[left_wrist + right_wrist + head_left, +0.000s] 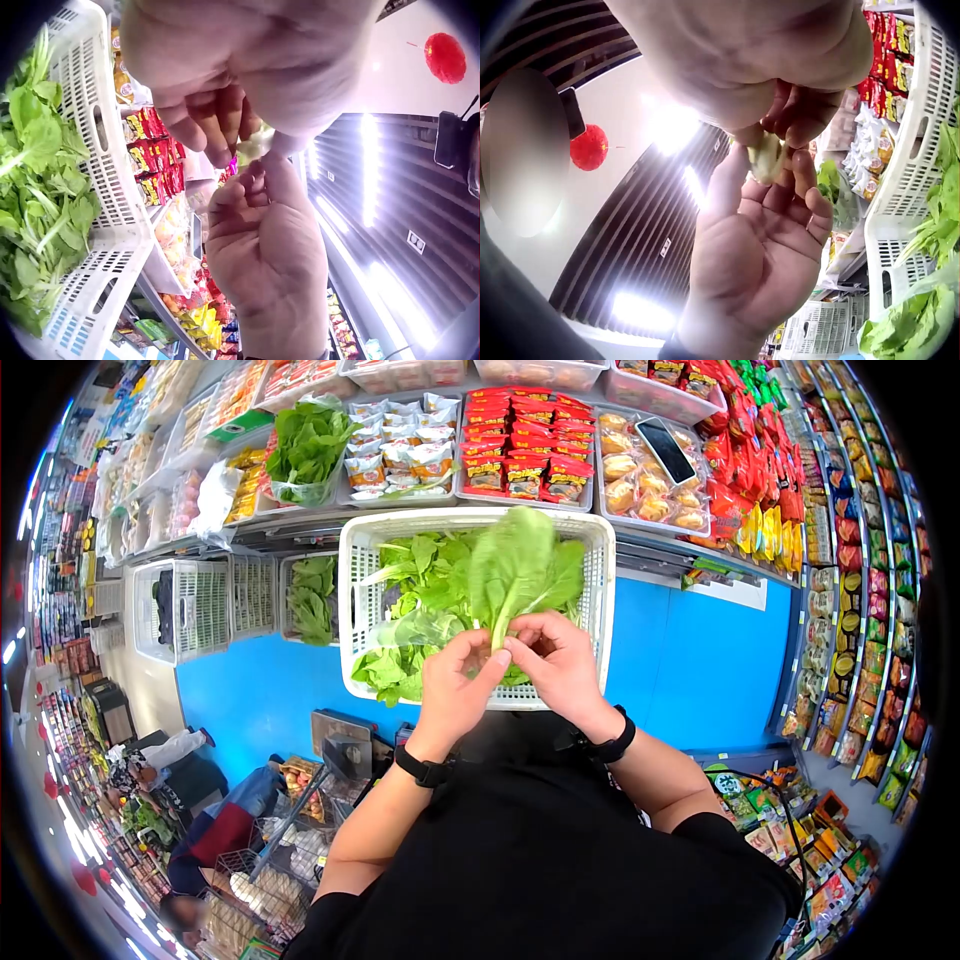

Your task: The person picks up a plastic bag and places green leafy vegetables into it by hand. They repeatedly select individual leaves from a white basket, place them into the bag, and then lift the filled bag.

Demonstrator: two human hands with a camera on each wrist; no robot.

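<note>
Both hands meet in front of my chest, over the near side of a white plastic crate (352, 600). Between them stands a leafy green vegetable (512, 565), its broad leaves pointing away from me and slightly blurred. My left hand (462, 682) pinches its pale stem end (765, 159) from one side. From the other side my right hand (562, 668) pinches the same end, fingers curled and thumbs close together. Loose greens (425, 575) fill the crate beneath, with a clear plastic bag (425, 628) among them at the left.
Snack bins line the shelf beyond the crate, with a phone (666, 450) lying on packaged buns. Bagged greens (308, 445) stand at the shelf's left. More greens (313, 598) lie in a basket left of the crate. A person with a shopping cart (270, 870) is at the lower left.
</note>
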